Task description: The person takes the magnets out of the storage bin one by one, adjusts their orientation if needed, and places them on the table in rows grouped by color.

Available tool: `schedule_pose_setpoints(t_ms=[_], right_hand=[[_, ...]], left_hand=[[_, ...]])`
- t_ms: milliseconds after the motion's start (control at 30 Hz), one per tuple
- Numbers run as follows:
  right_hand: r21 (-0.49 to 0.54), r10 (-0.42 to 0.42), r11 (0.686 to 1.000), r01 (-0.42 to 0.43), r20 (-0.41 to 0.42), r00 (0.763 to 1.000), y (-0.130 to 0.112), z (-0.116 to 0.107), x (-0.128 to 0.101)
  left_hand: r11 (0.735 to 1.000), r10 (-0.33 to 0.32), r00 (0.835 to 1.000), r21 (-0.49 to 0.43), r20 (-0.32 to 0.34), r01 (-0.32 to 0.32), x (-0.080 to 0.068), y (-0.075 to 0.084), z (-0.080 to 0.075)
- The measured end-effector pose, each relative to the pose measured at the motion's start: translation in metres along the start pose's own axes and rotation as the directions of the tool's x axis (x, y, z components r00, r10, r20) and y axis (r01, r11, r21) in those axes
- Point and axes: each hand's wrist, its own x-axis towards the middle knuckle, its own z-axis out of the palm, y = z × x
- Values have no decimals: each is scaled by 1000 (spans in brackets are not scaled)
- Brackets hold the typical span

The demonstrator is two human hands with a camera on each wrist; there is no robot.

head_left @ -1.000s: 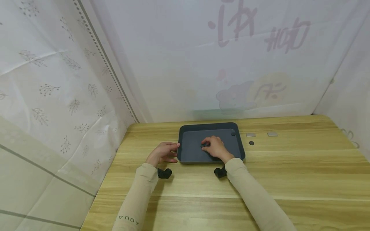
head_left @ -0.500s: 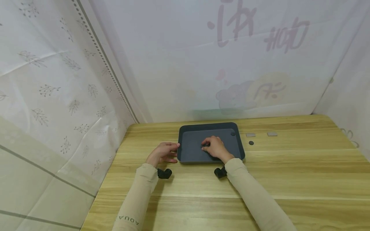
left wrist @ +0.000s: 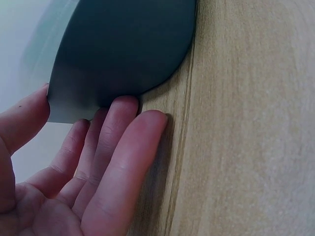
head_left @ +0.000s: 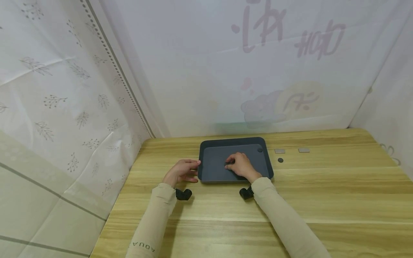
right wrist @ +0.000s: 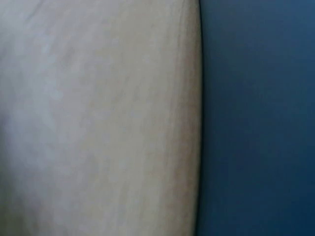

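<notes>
Over the middle of the dark grey tray [head_left: 213, 172], my right hand [head_left: 240, 165] pinches a small dark disc [head_left: 229, 162] between thumb and fingertips, which hide most of it. A similar dark disc [head_left: 260, 150] lies in the tray's far right corner. My left hand [head_left: 183, 170] is at the tray's left side. In the left wrist view, its thumb touches the rim and relaxed fingers [left wrist: 120, 123] rest against the outer wall [left wrist: 133, 49]. The right wrist view shows the tray's outer side [right wrist: 256, 118] and the wood, with no hand visible.
Right of the tray, two small grey rectangular plates [head_left: 279, 151] [head_left: 303, 150] and a dark disc [head_left: 280, 160] lie on the wooden table [head_left: 226, 229]. Black wrist mounts [head_left: 184, 194] hang below both wrists. A fabric backdrop [head_left: 193, 71] stands behind the table.
A second ago the disc showed clearly at the right fingertips; now less of it shows as the fingers have shifted slightly. The left hand and the tray stay in place.
</notes>
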Motion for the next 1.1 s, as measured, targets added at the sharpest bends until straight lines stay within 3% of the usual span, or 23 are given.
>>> schedule_pose_setpoints(t_ms=[1100], right_hand=[[-46,13,999,-11,29,999,-3,-3,-4]], left_hand=[[1000,14,999,9,32,-14,-4,1,-1]])
